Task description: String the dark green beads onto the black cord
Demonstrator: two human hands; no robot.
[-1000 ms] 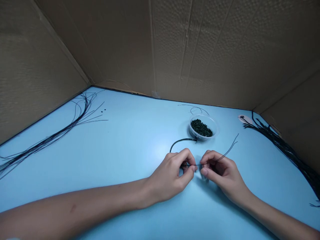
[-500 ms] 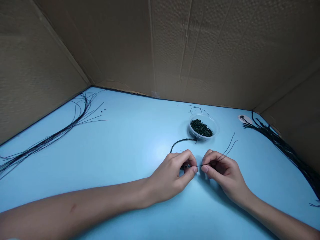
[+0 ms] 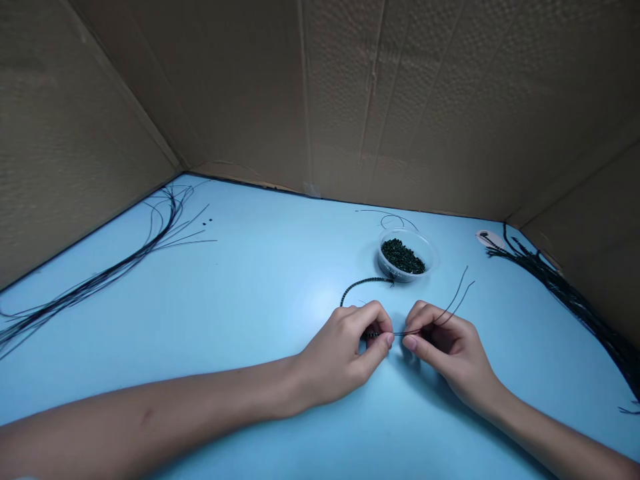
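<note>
Black beaded strand (image 3: 367, 280), curved, w/ 2 thin tails (image 3: 459, 291); L grip (image 3: 345, 353) & R grip (image 3: 453, 347) pinching 'em.

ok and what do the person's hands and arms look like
The left hand and right hand are bare, with no gloves, rings or watch visible. The left forearm and right forearm are uncovered, the left bearing a small mark. A pale sliver at the lower left corner may be a sleeve edge.

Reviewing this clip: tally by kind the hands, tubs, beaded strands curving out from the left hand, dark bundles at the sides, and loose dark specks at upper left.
Hands: 2, left hand and right hand
Plastic tub: 1
Beaded strand: 1
Dark bundles: 2
Loose specks: 2
Total: 8
</note>
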